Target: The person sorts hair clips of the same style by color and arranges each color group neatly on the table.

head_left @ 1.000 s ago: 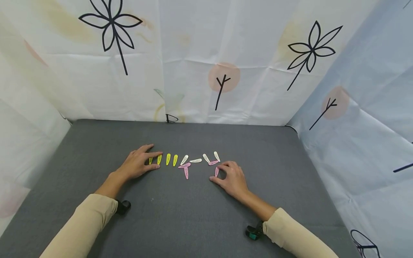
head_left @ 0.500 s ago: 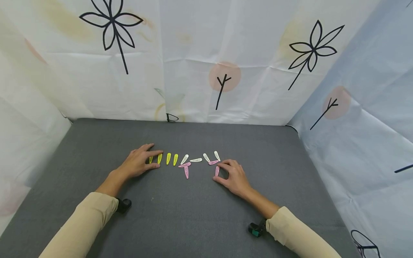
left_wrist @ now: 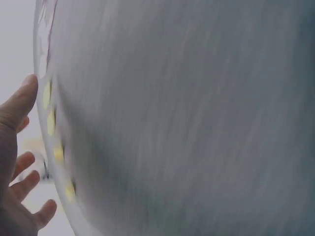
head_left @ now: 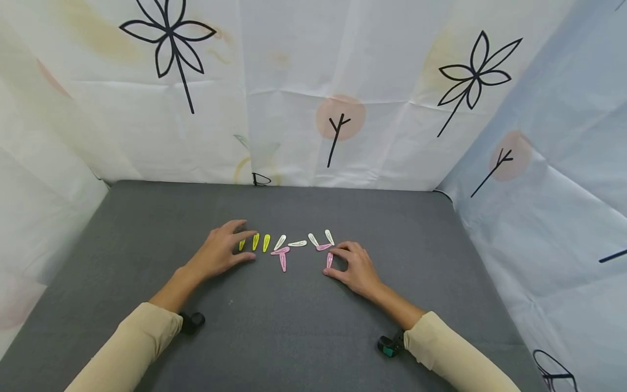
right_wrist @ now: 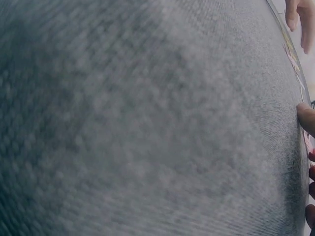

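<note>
My left hand (head_left: 220, 247) hovers at the left end of a row of yellow snap hair clips (head_left: 266, 243), thumb and fingers spread and holding nothing. In the left wrist view, several yellow clips (left_wrist: 47, 95) lie apart from its fingers. On the right, my right hand (head_left: 356, 269) pinches a small upright pink hair clip (head_left: 329, 260) end to end between thumb and index finger. Just above that lies a slanted pink clip (head_left: 324, 247) with two white clips (head_left: 313, 239) rising from it. The right wrist view shows only parts of the hands.
Between the hands, a slanted white clip (head_left: 280, 243), a flat white clip (head_left: 297, 244) and two pink clips (head_left: 283, 263) in a T lie on the grey tabletop (head_left: 274, 326). White printed cloth (head_left: 289, 65) hangs behind the table and at both sides.
My left hand has shifted right along the yellow clips, its thumb and fingers opening slightly wider. My right hand has barely moved, its thumb drawing slightly closer to the pink hair clip early on.
</note>
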`<state>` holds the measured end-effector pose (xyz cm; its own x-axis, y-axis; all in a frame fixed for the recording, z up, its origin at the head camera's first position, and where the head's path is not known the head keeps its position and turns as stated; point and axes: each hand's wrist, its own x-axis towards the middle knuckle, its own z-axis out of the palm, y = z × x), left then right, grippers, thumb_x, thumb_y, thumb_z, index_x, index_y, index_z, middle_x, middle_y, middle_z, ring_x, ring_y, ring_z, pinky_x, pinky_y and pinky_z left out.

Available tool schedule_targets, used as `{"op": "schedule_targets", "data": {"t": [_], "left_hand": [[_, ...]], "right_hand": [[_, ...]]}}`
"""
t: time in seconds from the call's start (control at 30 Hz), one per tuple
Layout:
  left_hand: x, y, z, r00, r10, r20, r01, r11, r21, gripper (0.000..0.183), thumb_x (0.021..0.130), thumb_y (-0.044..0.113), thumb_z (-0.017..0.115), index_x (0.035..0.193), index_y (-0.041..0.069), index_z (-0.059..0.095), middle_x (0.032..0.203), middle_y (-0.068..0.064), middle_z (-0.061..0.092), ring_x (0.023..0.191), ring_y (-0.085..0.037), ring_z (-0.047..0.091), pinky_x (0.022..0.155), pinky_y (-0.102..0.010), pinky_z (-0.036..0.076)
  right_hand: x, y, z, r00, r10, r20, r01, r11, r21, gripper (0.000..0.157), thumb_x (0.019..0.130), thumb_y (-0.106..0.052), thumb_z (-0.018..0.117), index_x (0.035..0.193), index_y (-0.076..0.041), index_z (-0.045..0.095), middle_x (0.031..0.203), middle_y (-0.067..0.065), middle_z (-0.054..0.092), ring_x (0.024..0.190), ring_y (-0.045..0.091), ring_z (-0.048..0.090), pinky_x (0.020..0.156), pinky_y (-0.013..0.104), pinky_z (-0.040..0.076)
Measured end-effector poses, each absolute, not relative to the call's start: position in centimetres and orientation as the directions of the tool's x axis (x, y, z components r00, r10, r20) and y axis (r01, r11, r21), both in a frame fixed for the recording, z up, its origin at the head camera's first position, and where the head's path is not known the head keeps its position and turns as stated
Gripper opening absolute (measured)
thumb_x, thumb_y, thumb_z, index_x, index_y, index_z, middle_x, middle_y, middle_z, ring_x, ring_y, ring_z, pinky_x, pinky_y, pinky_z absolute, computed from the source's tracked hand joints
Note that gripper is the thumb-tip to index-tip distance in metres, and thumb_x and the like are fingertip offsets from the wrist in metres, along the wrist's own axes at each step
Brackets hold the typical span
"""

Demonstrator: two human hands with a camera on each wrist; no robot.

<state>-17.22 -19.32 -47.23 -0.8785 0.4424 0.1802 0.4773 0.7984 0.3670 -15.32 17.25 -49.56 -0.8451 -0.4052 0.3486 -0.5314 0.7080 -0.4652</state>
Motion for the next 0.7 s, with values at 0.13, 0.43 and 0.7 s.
{"op": "schedule_targets", "data": {"t": [0.13, 0.43, 0.7], "left_hand": [[-16.0, -16.9, -47.6, -0.819, 0.515, 0.253, 0.573, 0.758, 0.312, 0.060, 0.079, 0.044, 0.083, 0.126, 0.009, 0.070, 0.140, -0.021, 0.052, 0.134, -0.038, 0.043, 0.100, -0.065, 0.036], [-15.3, -14.1, -48.8, -0.794, 0.528, 0.302, 0.604, 0.743, 0.288, 0.056, 0.075, 0.045, 0.085, 0.118, 0.012, 0.073, 0.135, -0.020, 0.056, 0.132, -0.039, 0.046, 0.097, -0.065, 0.038], [-15.5, -13.1, -49.3, -0.802, 0.528, 0.280, 0.594, 0.756, 0.274, 0.057, 0.079, 0.048, 0.081, 0.123, 0.012, 0.071, 0.134, -0.020, 0.055, 0.132, -0.041, 0.045, 0.098, -0.061, 0.037]], "right_hand": [[-15.5, 17.3, -49.7, -0.847, -0.404, 0.345, -0.529, 0.702, -0.478, 0.050, 0.072, -0.036, 0.089, 0.110, -0.007, 0.075, 0.109, 0.007, 0.064, 0.108, 0.027, 0.056, 0.091, 0.048, 0.043], [-15.4, 17.6, -49.7, -0.846, -0.418, 0.331, -0.532, 0.705, -0.469, 0.050, 0.074, -0.038, 0.088, 0.112, -0.008, 0.075, 0.111, 0.006, 0.064, 0.110, 0.026, 0.056, 0.093, 0.048, 0.044], [-15.3, 17.6, -49.7, -0.845, -0.413, 0.340, -0.533, 0.705, -0.467, 0.050, 0.073, -0.037, 0.088, 0.112, -0.009, 0.075, 0.111, 0.006, 0.064, 0.109, 0.026, 0.055, 0.091, 0.048, 0.043]]}}
